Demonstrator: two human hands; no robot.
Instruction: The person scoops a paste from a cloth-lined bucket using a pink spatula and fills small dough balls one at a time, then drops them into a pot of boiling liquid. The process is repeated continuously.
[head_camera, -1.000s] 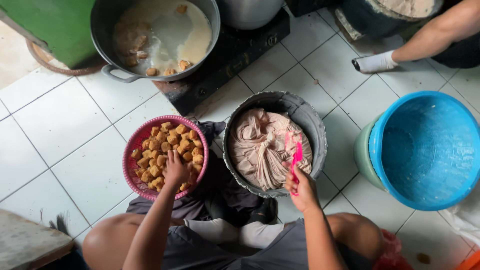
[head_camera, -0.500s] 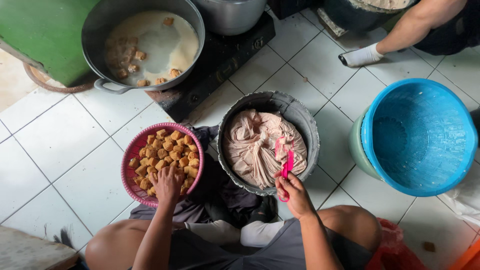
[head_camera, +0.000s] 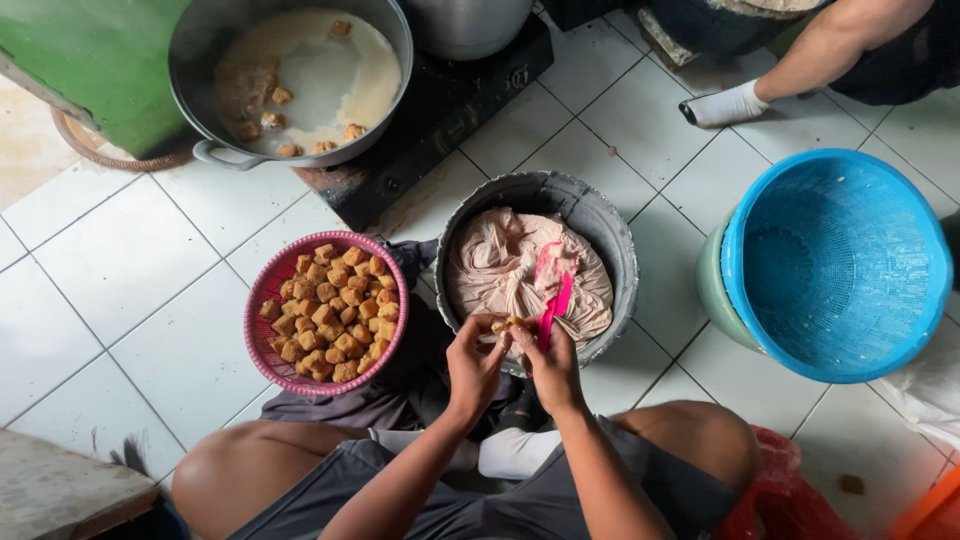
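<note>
Over the near rim of the grey metal pot (head_camera: 620, 235), the left hand (head_camera: 475, 365) is pinching a fried brown tofu cube (head_camera: 510, 323) while the right hand (head_camera: 550, 368) is gripping a pink plastic spatula (head_camera: 556, 297).

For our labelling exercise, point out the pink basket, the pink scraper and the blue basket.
pink basket (head_camera: 262, 345), head view, left rim.
pink scraper (head_camera: 556, 300), head view, blade middle.
blue basket (head_camera: 850, 200), head view, inner wall.

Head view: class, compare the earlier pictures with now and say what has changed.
The left hand left the pink basket, carrying a fried piece to the right hand at the grey bucket's rim. Right hand's grip on the pink tool is unchanged; containers stayed.
</note>
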